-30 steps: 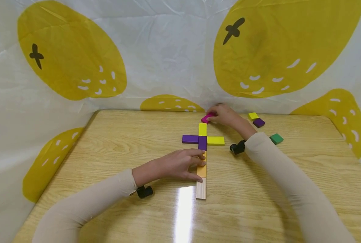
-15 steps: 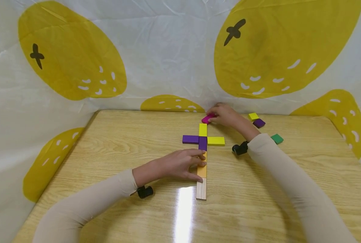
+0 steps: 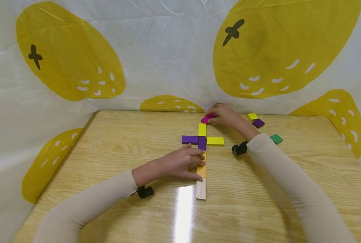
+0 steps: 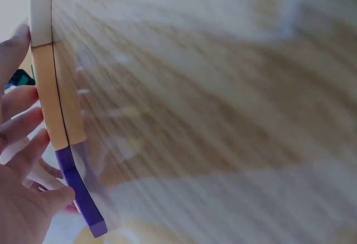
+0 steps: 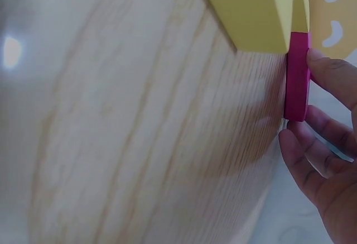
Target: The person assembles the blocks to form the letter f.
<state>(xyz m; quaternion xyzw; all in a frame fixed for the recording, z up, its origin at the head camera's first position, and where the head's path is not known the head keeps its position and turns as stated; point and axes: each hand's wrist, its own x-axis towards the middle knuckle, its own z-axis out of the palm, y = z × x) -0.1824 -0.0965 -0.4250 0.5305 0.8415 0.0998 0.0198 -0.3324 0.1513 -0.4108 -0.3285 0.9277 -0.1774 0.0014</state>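
Flat wooden blocks lie end to end in a cross shape on the table. From the near end, its upright has a plain wood block, orange, purple and yellow. Side arms are a purple block at left and a yellow block at right. My left hand rests its spread fingertips on the orange and plain wood part. At the far end my right hand pinches a magenta block, which sits slanted beside the upper yellow block's end.
Right of the right hand lie a loose yellow block, a purple block and a green block, partly behind the sleeve. A white curtain with yellow fruit shapes hangs along the table's back edge.
One finger of the left hand has lifted a little near the left purple block. The right forearm has shifted slightly right; the magenta block stays in about the same place.
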